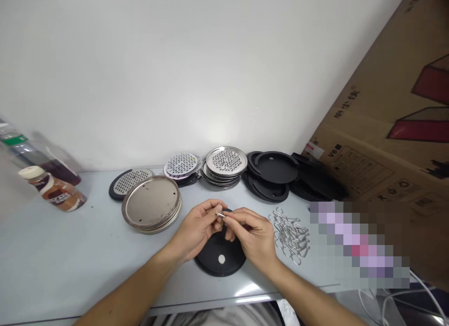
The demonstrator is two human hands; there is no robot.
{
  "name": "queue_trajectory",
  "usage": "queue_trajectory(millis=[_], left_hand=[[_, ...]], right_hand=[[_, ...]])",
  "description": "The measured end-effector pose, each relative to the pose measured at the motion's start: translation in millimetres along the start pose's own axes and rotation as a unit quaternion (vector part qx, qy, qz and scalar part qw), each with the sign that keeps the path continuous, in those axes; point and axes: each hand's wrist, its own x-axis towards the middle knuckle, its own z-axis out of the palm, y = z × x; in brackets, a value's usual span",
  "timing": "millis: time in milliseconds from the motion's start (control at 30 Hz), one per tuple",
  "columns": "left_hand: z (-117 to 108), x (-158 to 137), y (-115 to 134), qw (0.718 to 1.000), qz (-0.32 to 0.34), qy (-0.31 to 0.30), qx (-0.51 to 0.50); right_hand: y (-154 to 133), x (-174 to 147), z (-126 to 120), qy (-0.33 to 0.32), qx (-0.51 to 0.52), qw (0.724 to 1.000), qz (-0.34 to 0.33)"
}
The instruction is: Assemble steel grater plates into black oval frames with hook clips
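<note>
Two of our hands meet over a pale tabletop (52, 251), backed by a white wall. Big cardboard box (389, 129) leans in at the right. Behind our hands, along the wall: stack of black discs (271, 174) right of centre, two stacks of perforated metal discs (224, 164), then a stack of plain metal plates (151, 205) nearer us on the left. Brown-labelled bottle (52, 188) lies far left, well apart from the rest. One black disc (220, 256) sits flat on the tabletop directly under our hands, pale spot at its centre. Heap of wire clips (291, 235) lies just right of it. Our left hand (196, 228) and right hand (252, 235) are both pinched narrow, fingertips touching, together holding one small metal piece (220, 214) just above the black disc. We can't tell its exact shape.
</note>
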Motion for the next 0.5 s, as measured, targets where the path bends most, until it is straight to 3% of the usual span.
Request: queue_trajectory(millis=[67,167,333,500], left_hand=[[3.0,-1.6,-2.1,1.0,-0.009,-0.011,-0.013],[4.1,-1.6,-6.6,1.0,0.01,0.018,-0.001],[-5.0,0.8,-8.5,0.987,0.072,0.086,0.119],[-9.8,0.5,3.6,0.998,0.002,0.028,0.049]], right_hand=[[-1.2,1.1,0.3,0.005,0.005,1.0,0.008],[0.2,2.9,0.3,0.002,0.006,1.0,0.019],[6.3,5.6,-0.2,-0.041,0.022,0.997,0.066],[7.4,7.4,-3.7,-0.032,0.004,0.998,0.059]])
